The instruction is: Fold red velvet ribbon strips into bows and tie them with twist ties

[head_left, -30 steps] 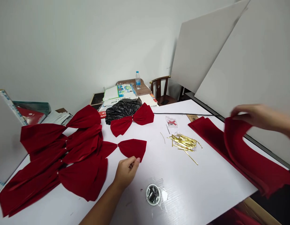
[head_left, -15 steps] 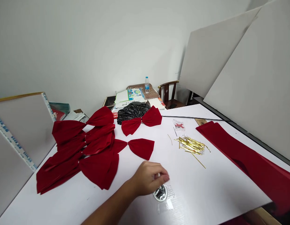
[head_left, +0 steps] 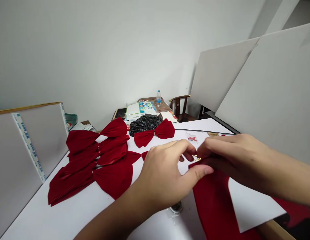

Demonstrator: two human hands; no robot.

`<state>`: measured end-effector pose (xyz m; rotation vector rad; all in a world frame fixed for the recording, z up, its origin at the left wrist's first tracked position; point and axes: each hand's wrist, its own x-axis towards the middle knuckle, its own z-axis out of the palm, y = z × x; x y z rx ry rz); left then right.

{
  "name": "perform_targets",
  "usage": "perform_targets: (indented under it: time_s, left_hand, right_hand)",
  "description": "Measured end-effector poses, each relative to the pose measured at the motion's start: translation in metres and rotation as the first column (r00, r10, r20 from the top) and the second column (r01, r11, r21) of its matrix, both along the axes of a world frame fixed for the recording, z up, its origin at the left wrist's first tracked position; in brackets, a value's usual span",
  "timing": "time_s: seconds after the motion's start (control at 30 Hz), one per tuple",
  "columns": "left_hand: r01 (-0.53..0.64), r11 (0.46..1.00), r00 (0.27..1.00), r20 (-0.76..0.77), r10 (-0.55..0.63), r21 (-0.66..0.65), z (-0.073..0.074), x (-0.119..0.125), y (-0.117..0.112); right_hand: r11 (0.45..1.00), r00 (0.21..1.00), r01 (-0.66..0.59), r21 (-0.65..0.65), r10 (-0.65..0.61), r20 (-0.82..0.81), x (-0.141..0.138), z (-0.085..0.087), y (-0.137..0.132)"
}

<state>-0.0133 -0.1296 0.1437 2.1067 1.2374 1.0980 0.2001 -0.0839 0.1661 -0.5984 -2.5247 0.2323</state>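
Both hands meet above the middle of the white table. My left hand pinches the upper edge of a red velvet strip with thumb and fingers. My right hand grips the same end from the right, fingers closed over it. The strip hangs down toward the table's near edge. A small round metal disc in clear wrap lies just below my left hand. The gold twist ties are almost wholly hidden behind my hands.
A pile of finished red velvet bows lies at the left, and one more bow sits by a black plastic bag. White boards lean at the right, another board at the left. A water bottle and a chair stand behind.
My left hand left the disc and rose to the middle. My right hand came back into view with a red strip, and both hands now hold its end.
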Motion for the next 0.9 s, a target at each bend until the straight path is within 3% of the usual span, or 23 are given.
perform_targets:
  time_s: [0.13, 0.27, 0.37, 0.47, 0.57, 0.67, 0.8, 0.9]
  left_hand:
    - [-0.071, 0.997, 0.986, -0.146, 0.075, 0.037, -0.002, -0.015, 0.002]
    - [-0.07, 0.996, 0.995, -0.079, 0.066, -0.053, -0.002, -0.03, 0.006]
    - [-0.097, 0.994, 0.995, -0.002, 0.097, -0.052, -0.003, -0.044, 0.009]
    - [-0.147, 0.989, 0.987, 0.061, 0.148, -0.018, -0.006, -0.06, 0.013]
    - [-0.197, 0.98, 0.975, 0.113, 0.193, 0.018, -0.011, -0.074, 0.019]
    - [-0.212, 0.977, 0.968, 0.135, 0.211, -0.008, -0.016, -0.083, 0.025]
    - [-0.163, 0.985, 0.971, 0.168, 0.17, -0.055, -0.021, -0.092, 0.035]
    - [-0.204, 0.976, 0.949, 0.229, 0.217, -0.081, -0.025, -0.104, 0.044]
  right_hand:
    - [0.997, 0.998, -0.044, 0.062, 0.041, 0.053, -0.021, -0.003, 0.006]
    - [0.995, 0.996, -0.076, 0.071, 0.078, -0.034, -0.029, -0.005, 0.016]
    - [0.999, 0.99, 0.001, -0.045, -0.007, -0.144, -0.025, -0.02, 0.026]
    - [0.937, 0.946, 0.098, -0.336, -0.193, -0.262, -0.019, -0.053, 0.037]
    - [0.75, 0.866, -0.012, -0.661, -0.323, -0.382, -0.024, -0.1, 0.04]
    - [0.569, 0.875, -0.177, -0.803, -0.282, -0.393, -0.038, -0.148, 0.032]
    - [0.487, 0.887, -0.207, -0.849, -0.273, -0.372, -0.061, -0.195, 0.017]
    - [0.505, 0.877, -0.196, -0.84, -0.292, -0.381, -0.075, -0.214, 0.01]
